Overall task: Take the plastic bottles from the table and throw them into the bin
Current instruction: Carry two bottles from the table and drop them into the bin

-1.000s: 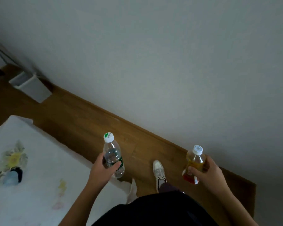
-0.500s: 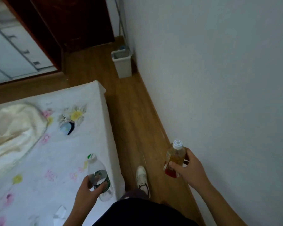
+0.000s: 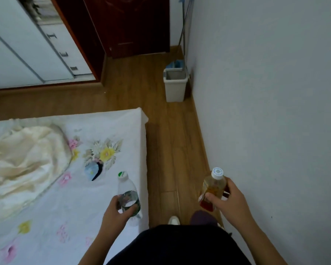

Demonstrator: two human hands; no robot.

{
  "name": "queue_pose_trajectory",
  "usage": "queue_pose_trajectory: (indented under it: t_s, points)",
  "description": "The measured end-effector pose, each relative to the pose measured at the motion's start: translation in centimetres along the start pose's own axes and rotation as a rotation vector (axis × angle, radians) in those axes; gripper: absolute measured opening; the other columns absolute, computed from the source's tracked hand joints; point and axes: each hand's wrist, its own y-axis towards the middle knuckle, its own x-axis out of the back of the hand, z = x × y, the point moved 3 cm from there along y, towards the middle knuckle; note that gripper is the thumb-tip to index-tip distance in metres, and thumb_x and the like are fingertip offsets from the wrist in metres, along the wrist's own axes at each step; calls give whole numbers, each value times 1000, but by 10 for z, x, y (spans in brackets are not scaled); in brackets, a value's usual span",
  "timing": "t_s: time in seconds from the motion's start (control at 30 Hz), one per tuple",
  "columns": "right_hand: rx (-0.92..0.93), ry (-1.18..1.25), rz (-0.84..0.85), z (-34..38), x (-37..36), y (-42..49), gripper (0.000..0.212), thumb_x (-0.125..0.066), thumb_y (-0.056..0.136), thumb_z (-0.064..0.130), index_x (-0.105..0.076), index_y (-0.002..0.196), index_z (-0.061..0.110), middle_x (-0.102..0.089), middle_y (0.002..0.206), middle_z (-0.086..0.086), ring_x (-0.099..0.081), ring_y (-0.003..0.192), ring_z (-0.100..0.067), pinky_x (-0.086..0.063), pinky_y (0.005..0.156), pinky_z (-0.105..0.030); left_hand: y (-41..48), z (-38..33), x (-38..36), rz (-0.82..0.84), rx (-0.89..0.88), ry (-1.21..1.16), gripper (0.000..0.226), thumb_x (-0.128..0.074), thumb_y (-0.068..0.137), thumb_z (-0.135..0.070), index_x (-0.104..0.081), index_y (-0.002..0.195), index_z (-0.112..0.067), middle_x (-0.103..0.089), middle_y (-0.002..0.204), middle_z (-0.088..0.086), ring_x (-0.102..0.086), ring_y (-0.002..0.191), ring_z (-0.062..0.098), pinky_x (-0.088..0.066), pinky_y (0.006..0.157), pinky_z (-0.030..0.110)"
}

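Wooden floor (image 3: 170, 150) — clear bottle (image 3: 126, 188), left hand (image 3: 116, 215); amber bottle (image 3: 213, 186), right hand (image 3: 229, 205)

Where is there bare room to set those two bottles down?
Free: the bed between the blanket and its right edge; the floor strip between bed and wall, up to the bin. Crowded: the corner where a mop stands behind the bin.

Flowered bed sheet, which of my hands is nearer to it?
Left. The left hand holds the clear bottle over the edge of the flowered sheet; the right hand holds the amber bottle over the wooden floor beside the wall.
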Motion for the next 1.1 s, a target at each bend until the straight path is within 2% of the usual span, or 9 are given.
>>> queue_pose_trajectory:
  t_s: [0.3, 0.4, 0.5, 0.6, 0.73, 0.83, 0.93, 1.03, 1.1]
  points:
    - [-101, 27, -64, 39, 43, 147, 58, -90, 64, 28, -57, 107, 48, -69, 105, 18, -67, 99, -11, -56, 93, -44, 142, -169, -26, 29, -169, -10, 52, -81, 79, -31, -56, 124, -23, -67, 112, -8, -64, 105, 9, -55, 82, 25]
    - [-93, 10, -32, 65, 48, 211, 58, -88, 70, 20, -57, 114, 41, -68, 106, 17, -67, 101, -15, -55, 94, -47, 185, -208, -27, -28, -187, -43, 48, -82, 79, -26, -58, 120, -25, -68, 109, -12, -64, 101, 3, -55, 69, 15]
    - [-47, -20, 35, 106, 45, 278, 61, -87, 71, 22, -55, 119, 39, -66, 108, 21, -65, 101, -6, -54, 95, -42, 223, -237, -22, -97, -149, -99, 43, -82, 78, -17, -60, 114, -24, -69, 108, -9, -65, 102, 5, -55, 64, 11]
    - [21, -55, 139, 164, 31, 344, 63, -87, 68, 34, -55, 122, 38, -66, 113, 18, -64, 107, -11, -53, 95, -37, 257, -263, -12, -162, -111, -149, 43, -82, 78, -16, -59, 114, -24, -68, 109, -8, -64, 103, 9, -55, 65, 16]
    - [133, -133, 273, 250, 3, 422, 97, -80, 49, 72, -55, 132, 29, -66, 123, 11, -62, 113, -12, -53, 98, -39, 289, -278, 11, -279, -22, -225, 43, -83, 78, -19, -60, 114, -25, -68, 107, -10, -64, 100, 11, -50, 80, 31]
    - [179, -142, 344, 313, -22, 470, 89, -80, 55, 62, -53, 133, 26, -63, 126, 11, -59, 117, -14, -50, 100, -39, 316, -281, 32, -348, 41, -265, 36, -83, 78, -18, -61, 103, -33, -71, 104, -7, -67, 98, 13, -52, 84, 37]
    - [237, -121, 400, 361, -49, 519, 65, -83, 66, 50, -51, 121, 40, -59, 114, 24, -56, 114, -10, -49, 97, -36, 355, -289, 52, -407, 83, -282, 36, -84, 77, -15, -60, 95, -34, -71, 98, -6, -67, 95, 16, -50, 84, 40]
    - [228, -133, 415, 395, -71, 562, 71, -82, 70, 46, -49, 133, 38, -59, 125, 18, -55, 118, -11, -49, 101, -43, 406, -302, 71, -450, 102, -287, 36, -86, 74, -19, -60, 93, -35, -70, 96, -8, -67, 94, 18, -49, 84, 39]
    - [213, -142, 410, 412, -82, 589, 86, -80, 60, 62, -48, 136, 38, -59, 131, 16, -56, 121, -12, -49, 103, -47, 444, -319, 84, -443, 87, -283, 34, -85, 76, -16, -61, 96, -31, -70, 98, -6, -67, 98, 20, -49, 84, 38]
